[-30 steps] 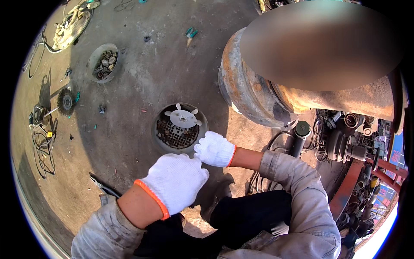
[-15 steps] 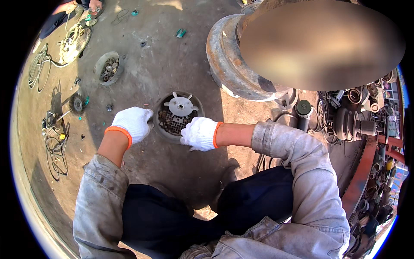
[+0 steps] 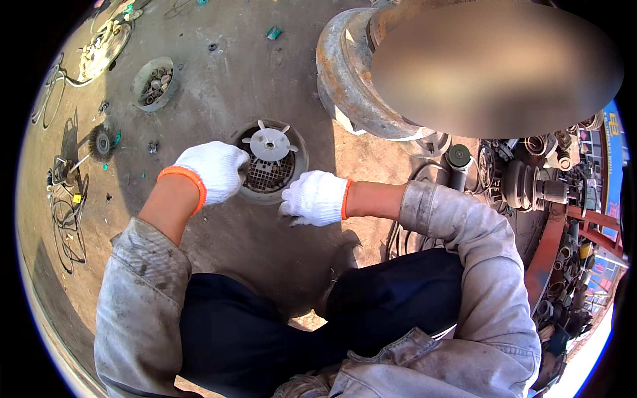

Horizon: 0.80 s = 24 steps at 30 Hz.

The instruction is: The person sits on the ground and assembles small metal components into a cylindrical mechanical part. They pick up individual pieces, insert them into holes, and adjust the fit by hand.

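Between my hands on the ground stands a round metal basin (image 3: pixel 302 174). In it are a pale fan impeller (image 3: pixel 271 147) with several blades and a dark grid-like cover (image 3: pixel 273 176). My left hand (image 3: pixel 215 174), in a white knit glove with an orange cuff, is closed at the basin's left edge and overlaps it in view. My right hand (image 3: pixel 316 199), gloved alike, is closed by the basin's near right edge. Curled fingers hide whatever either hand holds. I cannot tell whether the gloves touch the basin.
A second basin (image 3: pixel 174 86) of small metal parts stands far left. Further left lie a tool with a round wire brush (image 3: pixel 101 142) and loose cable (image 3: pixel 64 229). At right are a large rusty metal ring (image 3: pixel 345 79), a green-capped grinder (image 3: pixel 459 161) and heaped machine parts (image 3: pixel 521 186).
The whole view has shifted. Against the basin, my left hand has come right to its edge, and my right hand has moved slightly right and nearer me.
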{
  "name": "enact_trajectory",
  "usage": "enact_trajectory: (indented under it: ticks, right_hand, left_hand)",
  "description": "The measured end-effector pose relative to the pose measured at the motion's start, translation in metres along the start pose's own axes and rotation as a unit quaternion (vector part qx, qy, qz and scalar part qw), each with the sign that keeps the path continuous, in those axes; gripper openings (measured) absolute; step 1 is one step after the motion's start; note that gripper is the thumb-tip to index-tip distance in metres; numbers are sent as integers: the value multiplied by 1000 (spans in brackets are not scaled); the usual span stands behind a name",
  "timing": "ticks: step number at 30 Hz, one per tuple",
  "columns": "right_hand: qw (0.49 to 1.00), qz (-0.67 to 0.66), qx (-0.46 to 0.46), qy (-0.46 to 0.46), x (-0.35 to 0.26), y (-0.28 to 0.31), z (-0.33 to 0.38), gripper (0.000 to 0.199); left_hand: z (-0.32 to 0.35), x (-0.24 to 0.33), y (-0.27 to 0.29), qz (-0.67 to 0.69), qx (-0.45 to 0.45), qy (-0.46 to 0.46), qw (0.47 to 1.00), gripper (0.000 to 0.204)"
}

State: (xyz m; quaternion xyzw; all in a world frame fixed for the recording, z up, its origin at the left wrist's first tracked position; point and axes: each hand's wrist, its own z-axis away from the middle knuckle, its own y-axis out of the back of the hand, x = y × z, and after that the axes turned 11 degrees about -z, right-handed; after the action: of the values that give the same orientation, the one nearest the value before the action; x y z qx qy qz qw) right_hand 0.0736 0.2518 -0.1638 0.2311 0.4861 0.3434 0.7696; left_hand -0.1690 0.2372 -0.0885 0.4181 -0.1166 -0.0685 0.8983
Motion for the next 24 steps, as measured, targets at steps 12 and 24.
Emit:
enact_trajectory:
  ticks: [12,24]
  right_hand:
    - [996,-2,-5,-87,18,17,31,54]
    - [939,117,298,-128,45,38,-27,43]
  left_hand:
    - [-11,-28,-14,30,13,44,999,31]
    - [-21,-34,-18,5,-6,81,997,39]
